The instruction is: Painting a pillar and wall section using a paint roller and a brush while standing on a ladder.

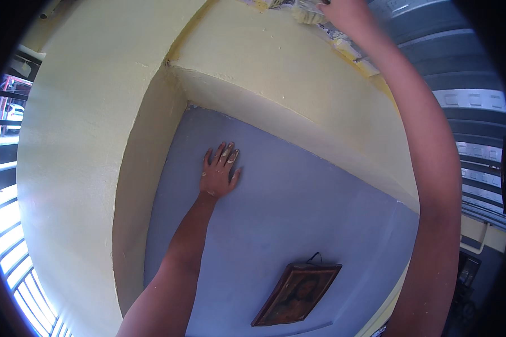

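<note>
My left hand point(219, 170) rests with its palm against the purple-blue wall panel point(270, 189), fingers spread and holding nothing. Flecks of dried pale paint dot its fingers and back. At the top edge, my right hand point(343, 12) is raised and partly cut off by the frame. It grips what looks like a paintbrush point(310, 17), whose cream-coloured bristles touch the rough upper edge of the cream wall point(278, 50). Most of the brush handle is hidden or out of view.
A framed picture point(297, 295) hangs tilted from a dark cord on the purple-blue panel. Corrugated metal roofing point(438, 54) lies overhead at the right. Dark metal bars point(4, 168) run along the left, with a white car point(14, 116) beyond. A cream beam point(253, 94) borders the recess.
</note>
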